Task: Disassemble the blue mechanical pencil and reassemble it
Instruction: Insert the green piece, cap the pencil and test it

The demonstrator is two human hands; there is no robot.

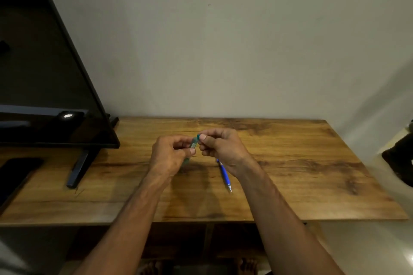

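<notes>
The blue mechanical pencil [225,176] lies on the wooden table [290,163], its metal tip pointing toward me and its far end hidden under my right wrist. Above the table's middle I hold a small teal translucent case [193,143] with a printed label, possibly a lead case. My left hand [171,155] grips its lower body. My right hand [220,147] pinches its top end between thumb and forefinger. Neither hand touches the pencil.
A large black TV screen [51,87] on a dark stand foot [78,168] fills the left side of the table. A black flat object [15,172] lies at the far left. A plain wall runs behind the table. Dark objects [400,158] sit beyond the table's right edge.
</notes>
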